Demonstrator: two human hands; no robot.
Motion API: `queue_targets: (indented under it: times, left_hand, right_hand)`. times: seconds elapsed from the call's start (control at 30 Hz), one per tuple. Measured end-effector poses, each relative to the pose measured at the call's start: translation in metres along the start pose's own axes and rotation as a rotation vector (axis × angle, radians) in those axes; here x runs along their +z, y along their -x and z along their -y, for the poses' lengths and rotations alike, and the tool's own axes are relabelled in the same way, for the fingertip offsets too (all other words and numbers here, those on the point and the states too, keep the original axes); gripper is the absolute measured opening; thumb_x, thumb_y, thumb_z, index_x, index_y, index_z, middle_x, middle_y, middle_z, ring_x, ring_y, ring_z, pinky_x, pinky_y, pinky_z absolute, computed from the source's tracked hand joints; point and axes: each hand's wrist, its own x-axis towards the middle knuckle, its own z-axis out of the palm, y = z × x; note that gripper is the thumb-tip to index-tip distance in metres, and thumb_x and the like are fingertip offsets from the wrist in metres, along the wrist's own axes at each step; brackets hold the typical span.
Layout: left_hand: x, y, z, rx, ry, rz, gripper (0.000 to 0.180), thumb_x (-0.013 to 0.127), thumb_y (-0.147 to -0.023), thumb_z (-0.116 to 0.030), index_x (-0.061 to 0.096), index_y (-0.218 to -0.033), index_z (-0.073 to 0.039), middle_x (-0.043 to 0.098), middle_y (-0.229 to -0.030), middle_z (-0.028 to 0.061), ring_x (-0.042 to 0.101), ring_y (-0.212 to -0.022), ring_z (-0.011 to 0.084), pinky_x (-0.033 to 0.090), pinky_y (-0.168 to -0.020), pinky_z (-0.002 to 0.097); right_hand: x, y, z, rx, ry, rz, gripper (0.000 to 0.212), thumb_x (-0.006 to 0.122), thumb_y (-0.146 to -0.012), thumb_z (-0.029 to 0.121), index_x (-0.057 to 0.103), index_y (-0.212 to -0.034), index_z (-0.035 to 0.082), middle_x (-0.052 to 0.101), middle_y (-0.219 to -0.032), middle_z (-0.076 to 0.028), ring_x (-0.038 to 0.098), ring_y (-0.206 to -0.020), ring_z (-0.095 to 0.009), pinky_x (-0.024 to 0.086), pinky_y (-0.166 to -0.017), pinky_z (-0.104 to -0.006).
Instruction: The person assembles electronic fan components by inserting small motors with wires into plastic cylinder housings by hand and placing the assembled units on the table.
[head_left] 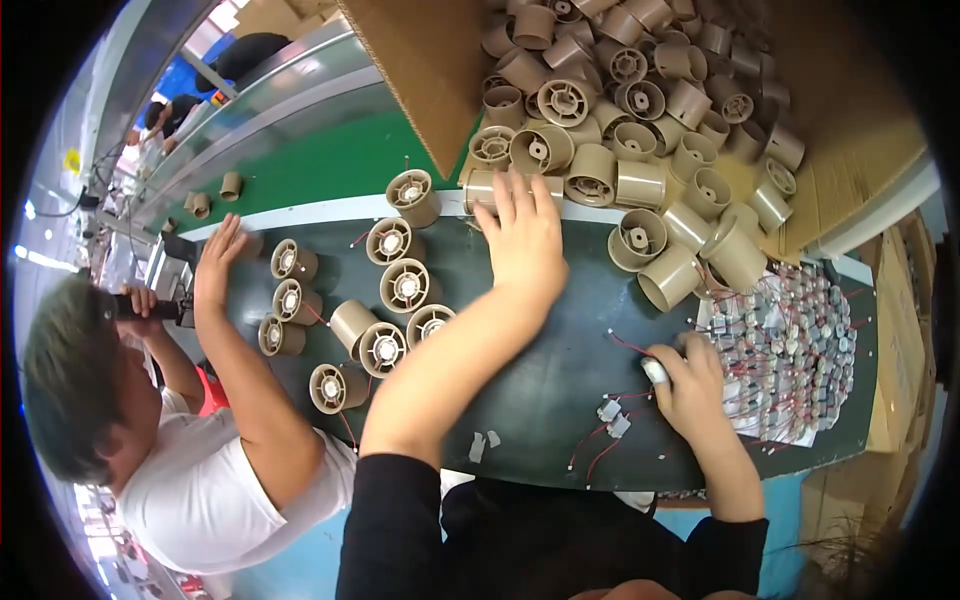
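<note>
My left hand [527, 235] reaches across the table with its fingers over a beige plastic cylinder [483, 192] lying on its side by the box's open edge. The thumb and fingers are around it, partly hiding it. My right hand [692, 388] pinches a small whitish motor [654, 371] whose red lead trails toward the left. Just below that hand lie two small motors [613, 418] with red wires. Left of my arm stand several beige cylinders [409, 285] with spoked ends, some showing a white centre and red wires.
A large cardboard box [850, 185] full of beige cylinders opens onto the dark table [540, 400]. Many small wired motors [785, 350] cover the right end. A co-worker [220, 470] sits at left, one hand [218, 262] on the table. Behind runs a green conveyor belt [330, 165].
</note>
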Motion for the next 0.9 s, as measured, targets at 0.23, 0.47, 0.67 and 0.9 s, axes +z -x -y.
queue_targets:
  times: [0.23,0.47,0.67,0.9]
  left_hand:
    - [0.007,-0.011,0.020,0.054,-0.120,-0.017,0.057,0.065,-0.058,-0.016,0.040,-0.107,-0.002,0.040,-0.107,0.0126,0.034,-0.106,0.0279,0.021,-0.094,0.0471]
    - [-0.025,0.053,0.003,0.407,0.321,0.310,0.050,0.066,-0.059,-0.022,0.045,-0.101,-0.006,0.046,-0.086,0.0146,0.047,-0.087,0.0308,0.038,-0.077,0.0412]
    - [-0.065,0.114,0.013,0.725,-0.064,0.561,0.040,0.060,-0.063,-0.018,0.050,-0.100,-0.006,0.045,-0.093,0.0110,0.043,-0.093,0.0262,0.036,-0.080,0.0451]
    - [-0.050,0.169,0.036,0.066,0.502,-0.214,0.102,0.080,-0.047,-0.020,0.016,-0.124,-0.002,0.026,-0.120,0.0220,0.028,-0.112,0.0338,0.028,-0.090,0.0403]
  right_hand:
    - [-0.032,-0.004,-0.008,0.189,-0.575,-0.630,0.015,0.052,-0.070,0.005,0.054,-0.084,-0.001,0.049,-0.089,-0.014,0.050,-0.078,-0.022,0.042,-0.069,-0.0331]
    - [-0.037,0.001,0.005,0.346,-1.168,-0.371,0.018,0.045,-0.074,0.000,0.053,-0.090,-0.005,0.053,-0.078,-0.009,0.050,-0.064,-0.014,0.040,-0.059,-0.0235]
    - [-0.042,-0.004,0.027,0.053,-0.796,0.148,0.015,0.066,-0.062,0.005,0.060,-0.075,0.006,0.053,-0.059,-0.004,0.049,-0.050,-0.015,0.037,-0.047,-0.0247]
    - [-0.030,-0.003,0.032,0.043,-0.725,0.126,0.016,0.067,-0.059,0.008,0.059,-0.074,0.008,0.052,-0.059,-0.003,0.050,-0.050,-0.016,0.035,-0.044,-0.0271]
